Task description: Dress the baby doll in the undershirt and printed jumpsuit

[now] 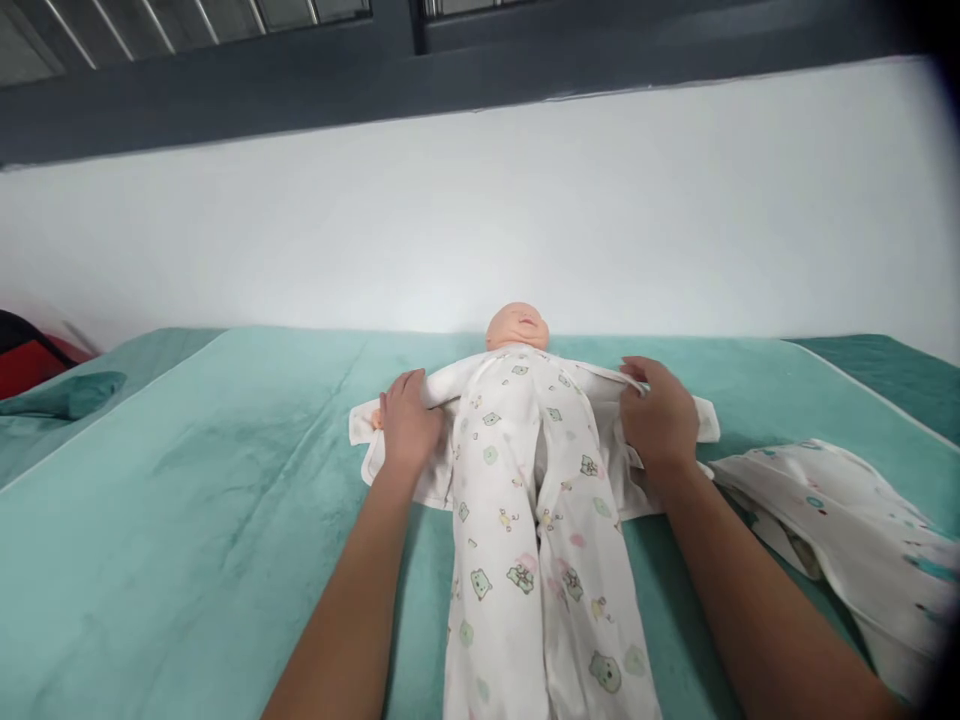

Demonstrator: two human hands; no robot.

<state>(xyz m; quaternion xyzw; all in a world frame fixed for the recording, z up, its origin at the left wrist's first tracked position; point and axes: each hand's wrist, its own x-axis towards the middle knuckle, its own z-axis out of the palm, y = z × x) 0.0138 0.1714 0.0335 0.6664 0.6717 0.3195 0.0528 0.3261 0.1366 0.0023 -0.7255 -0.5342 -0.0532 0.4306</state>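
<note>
A baby doll (pixel 517 327) lies on its back, its head nearest the wall. White baby trousers (pixel 517 520) with a bear print cover its front from the neck down, legs toward me. Beneath them a white baby top (pixel 433 490) is spread to both sides. My left hand (pixel 411 420) is closed around the doll's arm and sleeve on the left, where a bit of the doll's hand pokes out. On the right, my right hand (pixel 661 415) has its fingers curled at the sleeved arm, pinching the white cloth there; its fingertips are partly hidden.
A green plush cover (pixel 187 500) spreads under everything. Another printed white baby garment (pixel 847 510) lies crumpled at the right, beside my forearm. A white wall (pixel 480 220) stands behind the doll's head. A red and black item (pixel 30 360) sits at the far left.
</note>
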